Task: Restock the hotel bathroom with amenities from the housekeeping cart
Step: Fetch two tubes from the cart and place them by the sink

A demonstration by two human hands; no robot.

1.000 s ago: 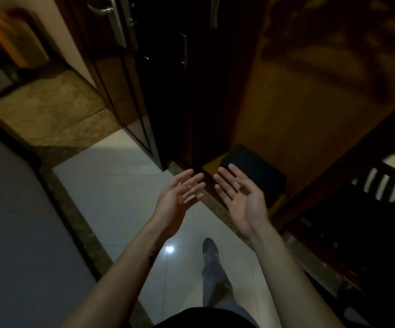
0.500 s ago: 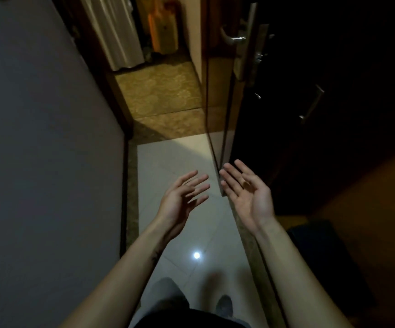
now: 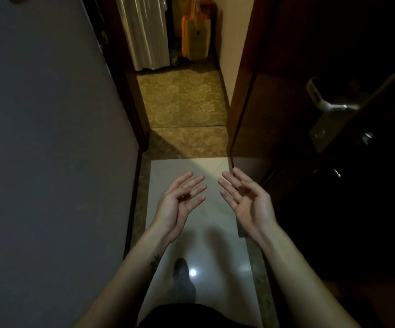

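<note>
- Darkness swallows most of the right side, where only a metal door handle (image 3: 329, 104) and its lock plate on the open dark door (image 3: 286, 114) can be made out; small glints lower down cannot be identified.
- Top left, a round fitting on the grey wall (image 3: 49, 138) is cut off by the frame edge.
- At the far end of the passage, a pale draped cloth (image 3: 144, 34) is seen, possibly the side of the housekeeping cart, though this cannot be confirmed; its top is cut off.
- Just beside the cloth, an orange and tan bag (image 3: 195, 36) is blurred, and its contents are hidden.
- No amenity can be recognised anywhere; whatever lies behind the cloth is well apart from the hands, beyond the patterned carpet (image 3: 182, 100).
- The left hand (image 3: 180, 204) and right hand (image 3: 246, 200) are held up near each other, palms turned inward and upward, fingers spread, with nothing gripped in either.
- Below them, white floor tiles (image 3: 206, 223) carry a bright light reflection, and a shoe (image 3: 182, 271) is dimly seen between the forearms.
</note>
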